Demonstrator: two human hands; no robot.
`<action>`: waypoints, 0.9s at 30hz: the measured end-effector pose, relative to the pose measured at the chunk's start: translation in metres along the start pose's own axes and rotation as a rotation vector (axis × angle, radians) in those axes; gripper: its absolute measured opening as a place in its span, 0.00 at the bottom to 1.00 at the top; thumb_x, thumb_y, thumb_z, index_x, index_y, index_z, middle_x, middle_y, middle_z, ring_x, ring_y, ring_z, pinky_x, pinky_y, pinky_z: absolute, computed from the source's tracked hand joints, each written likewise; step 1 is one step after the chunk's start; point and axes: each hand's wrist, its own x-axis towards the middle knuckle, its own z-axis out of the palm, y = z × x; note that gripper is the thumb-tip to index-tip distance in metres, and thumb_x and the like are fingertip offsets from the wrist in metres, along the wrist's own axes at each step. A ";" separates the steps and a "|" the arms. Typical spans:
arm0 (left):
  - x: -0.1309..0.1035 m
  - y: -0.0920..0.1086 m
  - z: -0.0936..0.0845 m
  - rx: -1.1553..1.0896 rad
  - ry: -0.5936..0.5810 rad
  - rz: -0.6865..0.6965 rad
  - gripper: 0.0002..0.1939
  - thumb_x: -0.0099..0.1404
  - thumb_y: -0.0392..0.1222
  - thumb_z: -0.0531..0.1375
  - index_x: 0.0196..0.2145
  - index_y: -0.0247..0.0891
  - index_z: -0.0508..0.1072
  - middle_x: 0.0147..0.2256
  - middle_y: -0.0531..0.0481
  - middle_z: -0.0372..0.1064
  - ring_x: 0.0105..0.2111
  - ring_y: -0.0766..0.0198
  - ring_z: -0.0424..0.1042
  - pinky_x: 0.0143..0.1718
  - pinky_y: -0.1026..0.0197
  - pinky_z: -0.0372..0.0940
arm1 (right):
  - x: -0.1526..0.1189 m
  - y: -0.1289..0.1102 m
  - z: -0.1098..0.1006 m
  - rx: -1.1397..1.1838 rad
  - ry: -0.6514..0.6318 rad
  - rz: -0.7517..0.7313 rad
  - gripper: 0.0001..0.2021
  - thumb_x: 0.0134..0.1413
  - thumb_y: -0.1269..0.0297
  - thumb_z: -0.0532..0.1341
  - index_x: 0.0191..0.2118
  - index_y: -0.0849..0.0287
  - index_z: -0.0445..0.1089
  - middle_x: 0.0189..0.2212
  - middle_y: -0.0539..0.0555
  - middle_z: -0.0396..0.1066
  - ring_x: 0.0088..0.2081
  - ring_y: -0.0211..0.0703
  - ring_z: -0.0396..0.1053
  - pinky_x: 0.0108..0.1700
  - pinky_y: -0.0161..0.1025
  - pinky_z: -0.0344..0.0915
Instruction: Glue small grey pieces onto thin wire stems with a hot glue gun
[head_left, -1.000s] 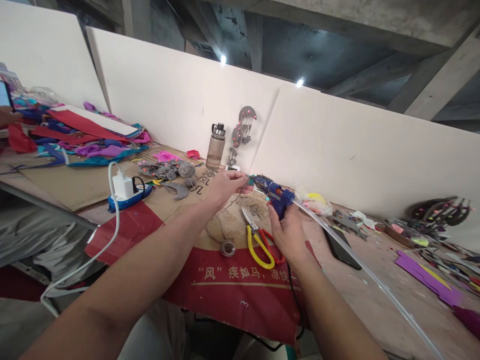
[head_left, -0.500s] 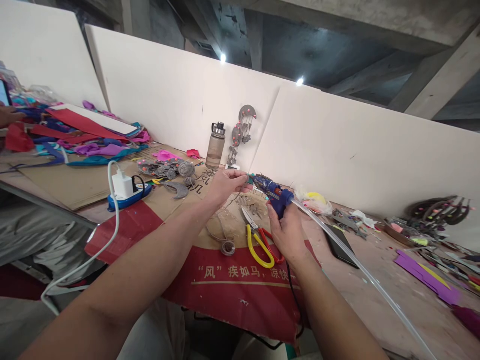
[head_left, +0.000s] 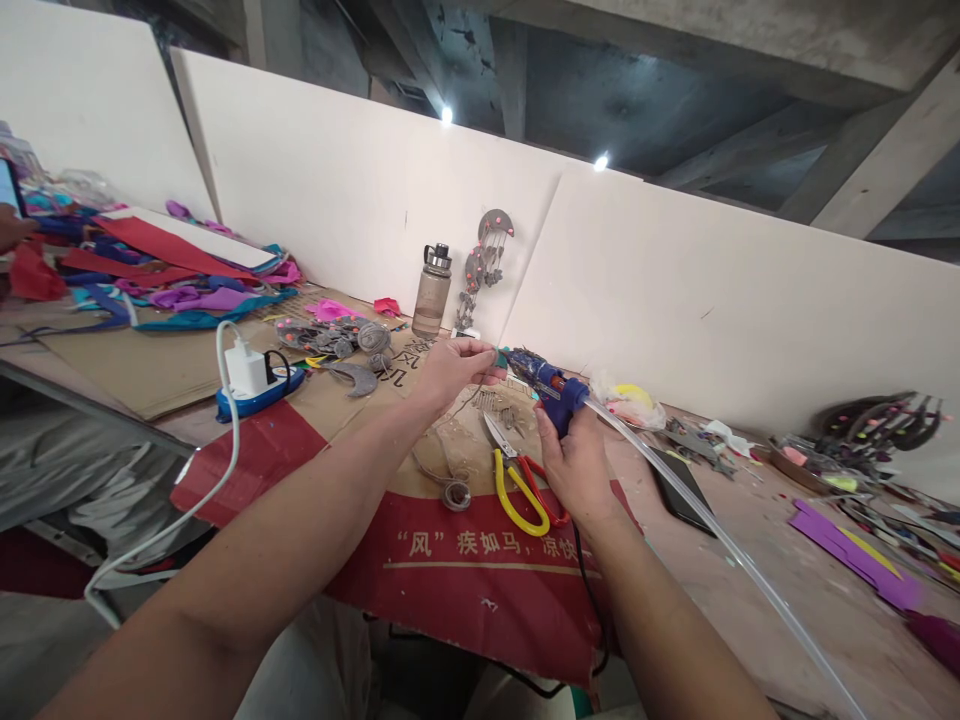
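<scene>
A blue glue gun (head_left: 559, 400) is gripped in my right hand (head_left: 577, 465), its nozzle pointing left. A long clear glue stick (head_left: 720, 540) trails from its back end down to the right. My left hand (head_left: 466, 362) pinches a small teal-green piece (head_left: 502, 357) right by the nozzle; the piece is mostly hidden by the fingers. A thin cord hangs beneath those fingers. Below on the cardboard lie scissors (head_left: 517, 480) with one yellow and one red handle. Left of them is a small coil of grey cord (head_left: 455, 493).
A water bottle (head_left: 431, 292) stands near the white board. Grey felt pieces (head_left: 352, 340) lie left, beside a blue power strip (head_left: 259, 395) with a white charger. A dark phone (head_left: 682, 490) lies right, near purple sheets (head_left: 855, 555). Coloured felt scraps (head_left: 195, 295) pile up far left, by another person's hand.
Both hands and the glue gun hold almost the same positions. At far left, the other person's hand and phone have shifted slightly.
</scene>
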 end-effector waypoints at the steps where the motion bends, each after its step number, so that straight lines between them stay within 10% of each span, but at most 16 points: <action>1: 0.000 0.000 0.000 0.001 -0.002 0.001 0.14 0.51 0.43 0.69 0.30 0.30 0.73 0.27 0.48 0.72 0.28 0.63 0.76 0.33 0.58 0.72 | 0.000 0.000 0.000 -0.003 -0.003 0.006 0.15 0.61 0.56 0.54 0.47 0.60 0.63 0.42 0.63 0.71 0.46 0.54 0.69 0.47 0.52 0.66; 27: 0.001 -0.004 0.000 0.022 -0.012 0.007 0.15 0.50 0.44 0.69 0.29 0.31 0.72 0.28 0.47 0.72 0.27 0.63 0.75 0.33 0.59 0.72 | -0.001 0.000 0.000 -0.030 -0.023 0.005 0.15 0.61 0.56 0.53 0.48 0.60 0.64 0.44 0.64 0.70 0.46 0.55 0.68 0.47 0.53 0.66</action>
